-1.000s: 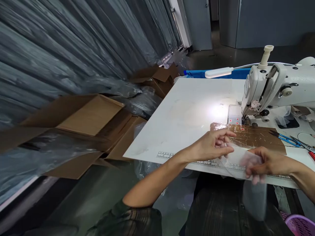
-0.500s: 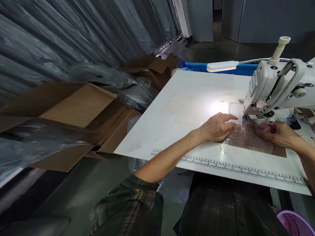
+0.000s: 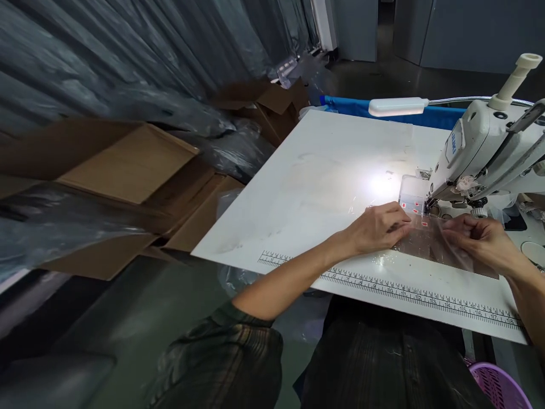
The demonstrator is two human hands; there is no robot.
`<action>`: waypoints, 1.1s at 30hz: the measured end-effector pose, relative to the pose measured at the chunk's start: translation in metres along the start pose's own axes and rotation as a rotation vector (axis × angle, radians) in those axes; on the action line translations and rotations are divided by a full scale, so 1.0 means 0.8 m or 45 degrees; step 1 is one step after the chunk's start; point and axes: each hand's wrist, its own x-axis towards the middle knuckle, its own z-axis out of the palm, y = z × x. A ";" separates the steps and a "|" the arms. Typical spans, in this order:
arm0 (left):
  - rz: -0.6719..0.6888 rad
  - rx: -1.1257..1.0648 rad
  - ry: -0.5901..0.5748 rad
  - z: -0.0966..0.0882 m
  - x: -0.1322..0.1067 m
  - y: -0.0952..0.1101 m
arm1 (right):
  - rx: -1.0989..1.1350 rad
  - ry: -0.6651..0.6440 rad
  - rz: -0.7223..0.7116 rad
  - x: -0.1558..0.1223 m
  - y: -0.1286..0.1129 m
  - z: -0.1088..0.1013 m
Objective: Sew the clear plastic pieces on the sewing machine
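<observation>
1. While both bare hands work close to the sewing machine (image 3: 472, 139), a piece of clear film (image 3: 433, 241) spans the gap between them, over a brown sheet (image 3: 485, 269) on the white bench (image 3: 315, 176).
2. The left hand (image 3: 377, 228) has its grip together, thumb and forefinger clamped on the film's left side.
3. The right hand (image 3: 479, 237) has its grip clamped on the film's right side, fingers curled.
4. The film lies to the right of the left grip and to the left of the right one, just in front of the presser foot (image 3: 429, 205). Neither hand is plainly nearer the foot.
5. The film's long axis cannot be told, its edges being see-through; the brown sheet's runs left to right, roughly along the printed ruler (image 3: 404, 289).
</observation>
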 end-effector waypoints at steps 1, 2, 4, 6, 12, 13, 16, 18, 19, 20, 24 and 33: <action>-0.140 -0.180 -0.024 -0.002 0.000 0.005 | 0.081 -0.047 0.051 -0.002 -0.006 0.009; -0.281 -0.366 -0.081 -0.004 0.001 0.009 | 0.158 -0.097 0.095 -0.004 -0.012 0.017; -0.510 -0.670 -0.227 -0.008 0.001 0.015 | 0.210 -0.231 0.124 -0.005 -0.019 0.027; -0.642 -0.772 -0.288 -0.010 0.001 0.018 | 0.135 -0.275 0.054 -0.003 -0.019 0.028; -0.583 -0.710 -0.237 -0.006 -0.004 0.013 | -0.644 -0.098 -0.571 0.003 0.020 0.008; -0.581 -0.717 -0.205 -0.005 -0.005 0.011 | -0.781 -0.096 -0.732 0.003 0.028 0.007; -0.649 -0.684 -0.089 -0.006 -0.003 0.001 | -1.103 -0.016 -1.037 0.009 0.047 0.007; -0.698 -0.635 -0.017 -0.007 -0.001 -0.005 | -1.199 0.019 -1.064 0.015 0.053 0.008; -0.707 -0.612 0.005 -0.008 0.001 -0.006 | -1.212 0.019 -1.052 0.018 0.054 0.008; -0.709 -0.595 0.017 -0.009 0.002 -0.007 | -1.216 0.016 -1.036 0.020 0.055 0.009; -0.729 -0.585 0.010 -0.013 0.005 -0.006 | -1.184 0.033 -1.022 0.023 0.054 0.009; -0.738 -0.565 -0.034 -0.015 0.007 -0.023 | -0.931 0.029 -0.957 0.020 0.058 0.004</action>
